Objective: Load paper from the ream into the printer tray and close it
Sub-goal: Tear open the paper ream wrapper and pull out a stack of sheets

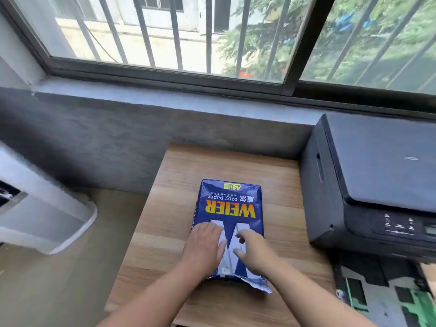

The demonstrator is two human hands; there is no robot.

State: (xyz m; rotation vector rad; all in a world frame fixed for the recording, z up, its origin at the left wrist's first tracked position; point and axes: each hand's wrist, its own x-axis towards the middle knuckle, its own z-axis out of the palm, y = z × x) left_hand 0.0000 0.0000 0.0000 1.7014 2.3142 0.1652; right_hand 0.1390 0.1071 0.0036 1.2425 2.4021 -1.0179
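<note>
The blue WEIER copy paper ream [230,223] lay flat on the wooden table [165,232], left of the black printer [368,182]. Left hand [204,246] rested flat, fingers spread, on its wrapper; right hand [254,251] hovered half-open, gripping nothing.

Single head-worn wide-angle view, looking forward and steeply down onto a table [165,232] at close range. Both forearms enter from the bottom edge. A window [212,31] fills the top of the frame, the printer [368,180] is cut off at the right edge, and floor shows lower left. Straight lines bow near the edges.
</note>
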